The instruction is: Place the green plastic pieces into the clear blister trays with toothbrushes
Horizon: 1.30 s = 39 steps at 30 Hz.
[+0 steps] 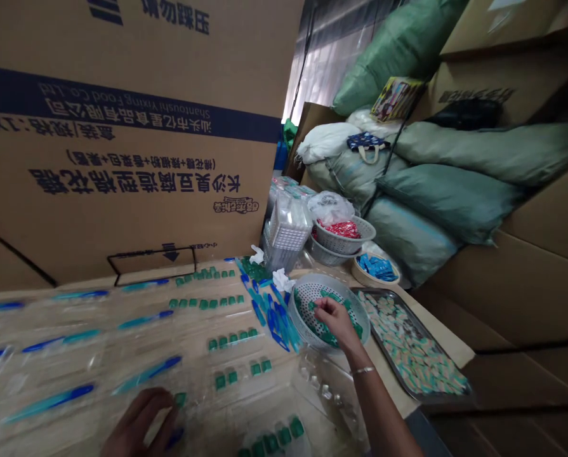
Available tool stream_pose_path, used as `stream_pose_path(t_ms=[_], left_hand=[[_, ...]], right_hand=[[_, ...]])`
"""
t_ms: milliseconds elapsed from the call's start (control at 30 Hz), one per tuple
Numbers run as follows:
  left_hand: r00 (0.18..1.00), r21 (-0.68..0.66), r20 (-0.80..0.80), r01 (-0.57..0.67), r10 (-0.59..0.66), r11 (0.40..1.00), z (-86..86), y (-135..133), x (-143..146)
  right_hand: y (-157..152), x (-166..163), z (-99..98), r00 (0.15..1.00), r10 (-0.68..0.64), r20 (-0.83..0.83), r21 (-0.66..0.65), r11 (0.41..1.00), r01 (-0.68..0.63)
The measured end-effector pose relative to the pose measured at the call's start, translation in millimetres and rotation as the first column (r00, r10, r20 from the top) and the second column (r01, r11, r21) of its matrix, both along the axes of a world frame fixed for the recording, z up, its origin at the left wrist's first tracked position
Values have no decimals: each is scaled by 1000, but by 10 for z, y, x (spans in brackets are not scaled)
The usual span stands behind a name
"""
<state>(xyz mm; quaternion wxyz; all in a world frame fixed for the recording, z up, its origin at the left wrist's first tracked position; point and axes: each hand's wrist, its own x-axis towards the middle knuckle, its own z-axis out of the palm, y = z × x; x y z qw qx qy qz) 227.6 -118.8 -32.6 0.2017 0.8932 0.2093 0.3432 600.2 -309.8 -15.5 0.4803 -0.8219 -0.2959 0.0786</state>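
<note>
My right hand point(334, 318) reaches into a grey colander point(299, 330) of small green pieces point(355, 329). Its fingers are pinched together, with a green piece at their tips. At the bottom left, my left hand point(141, 424) is curled over clear plastic trays, its thumb and forefinger closing on a small green cube point(181, 399); the hand is slightly blurred. Rows of green cubes point(224, 301) sit in the clear trays point(193, 343). Blue-and-teal plastic sticks with pointed ends point(153, 374) lie in several trays.
Loose blue sticks point(277, 320) are heaped left of the colander. To its right lies a metal tray point(419, 339) of small wrapped pieces. Behind stand stacked clear boxes point(288, 222), baskets point(364, 238) and a bowl of blue packets point(377, 268). A large carton point(136, 222) walls the back left.
</note>
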Motion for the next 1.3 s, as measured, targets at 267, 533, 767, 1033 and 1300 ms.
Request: stream_pose_path(t_ms=[267,533,767,1033,1300], left_hand=[[972,-858,233,220,-29,464,418,-601,741],[951,-966,124,182,284,-185,205,-602,99],[966,-959,117,169,230,-226,173,-638,-165],[999,-814,8,28,-38,580,263,-565,-255],[992,-875,-78,-20,-100,484,190,-596,-328]], right_hand=[[365,-1639,64,696,456,-556,434,872,-225],[450,-2278,-114,555,600,-575,333,792,-511],[443,-2507,-186,472,649,-597,309,728,-612],[494,-2560,-139,520,586,-622,205,762,-614],[488,-2655,-140,607,616,-502,57,724,-688]])
